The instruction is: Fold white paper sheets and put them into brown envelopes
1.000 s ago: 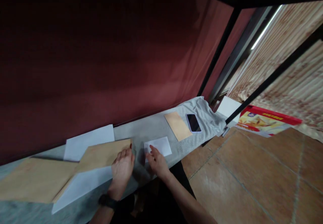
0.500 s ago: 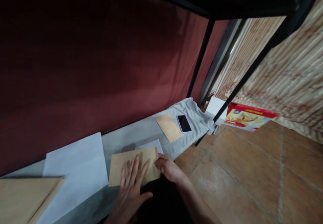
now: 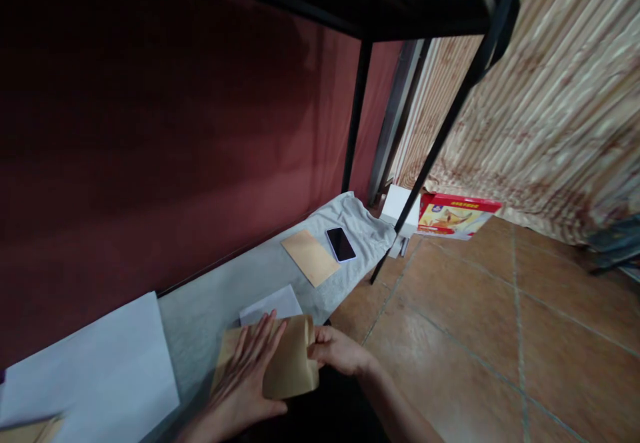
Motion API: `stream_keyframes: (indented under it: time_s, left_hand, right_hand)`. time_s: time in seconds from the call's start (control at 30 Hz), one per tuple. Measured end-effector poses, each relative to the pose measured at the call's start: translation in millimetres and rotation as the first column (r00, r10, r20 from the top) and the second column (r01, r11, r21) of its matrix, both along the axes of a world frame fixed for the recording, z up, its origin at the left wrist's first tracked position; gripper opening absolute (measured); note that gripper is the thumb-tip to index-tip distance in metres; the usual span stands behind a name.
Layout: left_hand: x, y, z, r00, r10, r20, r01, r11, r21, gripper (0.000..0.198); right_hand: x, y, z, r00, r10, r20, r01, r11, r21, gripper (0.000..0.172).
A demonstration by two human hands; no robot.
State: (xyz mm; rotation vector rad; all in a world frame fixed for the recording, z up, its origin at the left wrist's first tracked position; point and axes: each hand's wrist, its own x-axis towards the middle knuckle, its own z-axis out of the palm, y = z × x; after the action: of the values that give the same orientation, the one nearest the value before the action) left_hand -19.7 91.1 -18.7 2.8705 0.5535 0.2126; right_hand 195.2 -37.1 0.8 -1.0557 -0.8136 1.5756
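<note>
envelope point(image 3: 291, 361) partly behind left hand point(image 3: 245, 375)

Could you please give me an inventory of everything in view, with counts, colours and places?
held paper: one, brown, between the hands
small paper: one, white, behind held paper
flat paper: one, tan, beside phone
phone: one, black screen, on cloth
cloth: one, grey, along wall
large paper: count unclear, white, left
corner paper: count unclear, brown, lower left
wall: one, dark red, behind
frame: one, black, around cloth
carton: one, red and yellow, on floor
curtain: one, patterned beige, right
floor: tiled, brown, lower right
left hand: one, on held paper
right hand: one, fingers gripping held paper
</note>
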Motion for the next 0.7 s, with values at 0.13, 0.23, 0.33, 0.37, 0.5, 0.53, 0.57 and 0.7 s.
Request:
stream_keyframes:
  time_s: [0.13,0.23,0.33,0.37,0.5,0.53,0.57,0.7]
  left_hand:
    - [17,3,10.4,0.999,-0.048,0.024,0.047,0.999,0.004,0.132]
    - [25,1,12.7,0.999,-0.037,0.035,0.036,0.999,0.034,0.128]
    - [26,-3,9.1,0.996,-0.043,0.080,0.031,0.988,0.154,0.114]
    - [25,-3,7.8,0.994,-0.050,0.099,0.029,0.979,0.200,0.110]
    - [16,-5,6.4,0.986,-0.077,0.146,0.027,0.948,0.317,0.102]
    - [13,-5,6.6,0.987,-0.075,0.143,0.024,0.944,0.328,0.101]
    - [10,-6,6.6,0.988,-0.070,0.138,0.020,0.943,0.333,0.100]
    - [1,-8,2.9,0.990,-0.051,0.131,0.007,0.947,0.321,0.101]
  right_hand:
    - [13,-10,3.7,0.997,-0.044,0.066,0.042,0.999,0.028,0.039]
    - [18,-16,7.6,0.993,-0.078,0.088,0.073,0.995,0.062,0.036]
    - [18,-17,9.6,0.988,-0.115,0.108,0.105,0.990,0.091,0.033]
    - [18,-17,9.6,0.985,-0.128,0.111,0.116,0.987,0.109,0.031]
    - [17,-12,8.5,0.981,-0.149,0.125,0.129,0.979,0.156,0.030]
    - [17,-11,8.2,0.980,-0.150,0.129,0.130,0.979,0.156,0.030]
    - [17,-9,7.9,0.980,-0.149,0.128,0.129,0.980,0.153,0.031]
    - [13,-7,1.8,0.985,-0.132,0.111,0.117,0.984,0.132,0.031]
